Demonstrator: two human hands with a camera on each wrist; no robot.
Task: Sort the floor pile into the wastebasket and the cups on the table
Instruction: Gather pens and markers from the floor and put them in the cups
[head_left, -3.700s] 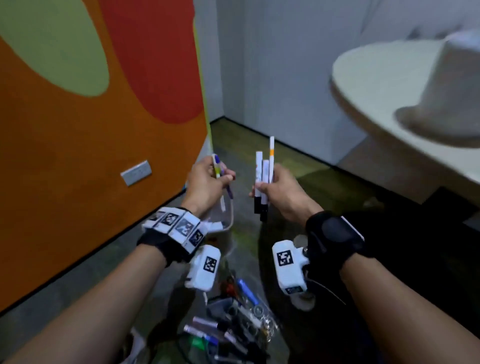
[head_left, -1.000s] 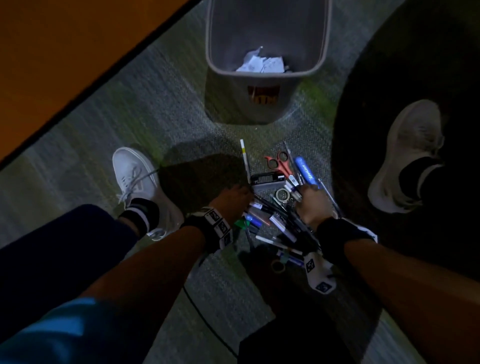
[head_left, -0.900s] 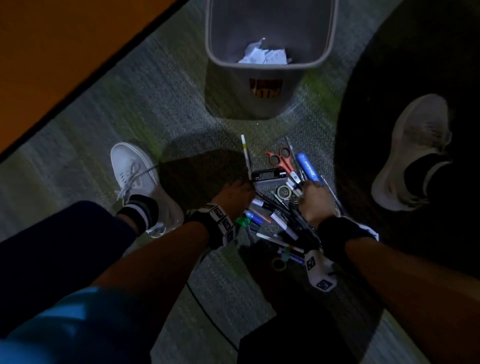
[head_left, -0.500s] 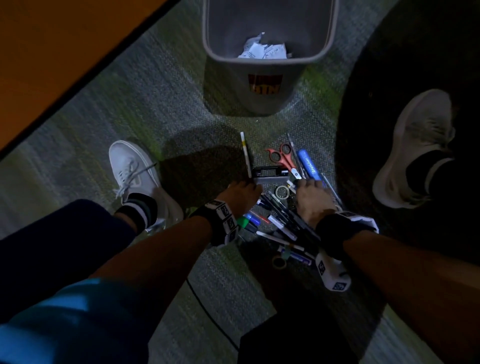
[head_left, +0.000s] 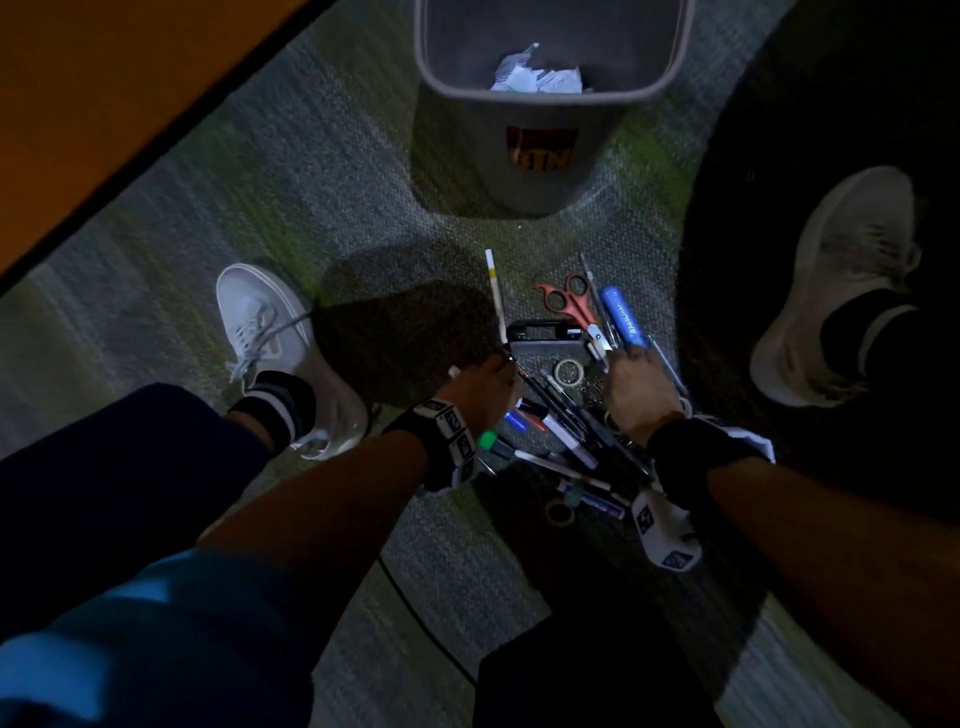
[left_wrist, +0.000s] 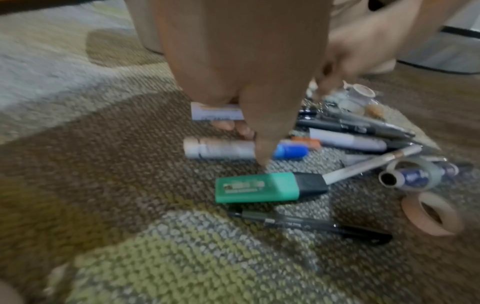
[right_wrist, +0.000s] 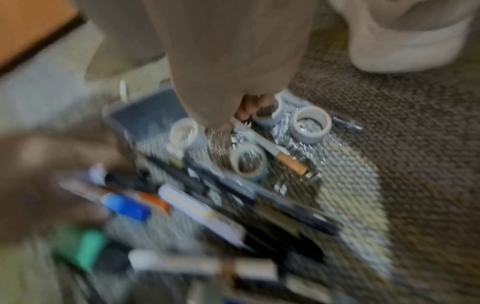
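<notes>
Many slim pens, woven carpet, round tape rolls

The carpet is rough woven cloth; the wastebasket looks like smooth matt plastic, holding crumpled paper. The green highlighter is glossy plastic.

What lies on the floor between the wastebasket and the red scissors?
Bare carpet only, in the head view: nothing lies between the wastebasket and the red scissors.
</notes>
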